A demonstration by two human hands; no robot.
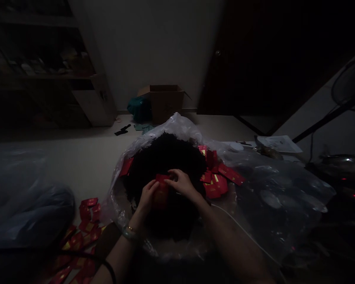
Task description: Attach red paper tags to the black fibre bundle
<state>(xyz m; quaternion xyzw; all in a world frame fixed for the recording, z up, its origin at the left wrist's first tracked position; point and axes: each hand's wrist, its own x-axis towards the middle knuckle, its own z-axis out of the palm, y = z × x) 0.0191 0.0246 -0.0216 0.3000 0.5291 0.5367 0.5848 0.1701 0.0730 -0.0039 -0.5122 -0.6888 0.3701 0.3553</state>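
The room is dim. Both my hands hold one small red card [161, 192] over a dark fuzzy mass [165, 157] that fills a clear plastic bag [177, 126]. My left hand [147, 196] grips the card's left side, fingers curled. My right hand [181, 182] pinches the card's top edge from the right. A pale bangle circles my left wrist. More red cards [215, 177] lie heaped on the plastic just right of my hands.
Several red cards [83, 228] are scattered on the floor at lower left beside a bluish plastic bag [26, 205]. A cardboard box [164, 100] stands by the far wall, shelves [41, 71] at left, papers [279, 144] and a fan stand at right.
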